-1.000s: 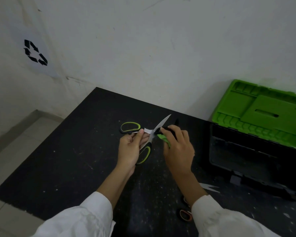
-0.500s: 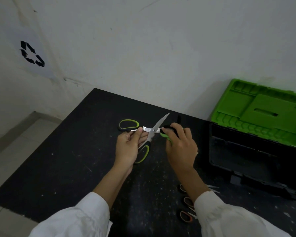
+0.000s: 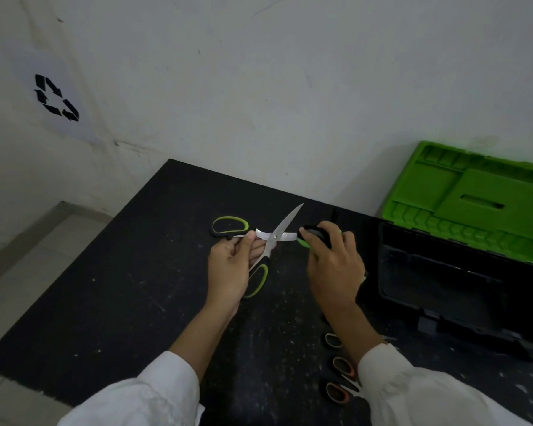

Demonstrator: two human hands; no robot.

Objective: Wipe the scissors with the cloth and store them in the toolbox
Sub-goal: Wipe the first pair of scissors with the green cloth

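Observation:
Green-and-black scissors [image 3: 274, 238] are spread wide open above the black table [image 3: 120, 287]. My left hand [image 3: 231, 265] holds them near the pivot, thumb on the metal, one handle loop sticking out to the left and one hanging below. My right hand [image 3: 333, 265] pinches a green-and-black cloth [image 3: 313, 236] around the blade that points right. The other blade points up and away, bare. The toolbox [image 3: 443, 281] stands open at the right, its black body apart from my right hand and its green lid [image 3: 474, 198] leaning back.
More scissors with orange-and-black handles [image 3: 339, 379] lie on the table near my right forearm. The table's left edge drops to a tiled floor [image 3: 19, 241]. A white wall [image 3: 259, 103] stands close behind the table.
My right hand has slid the cloth to the right along the blade, away from the pivot, so more bare metal shows. My left hand keeps its hold.

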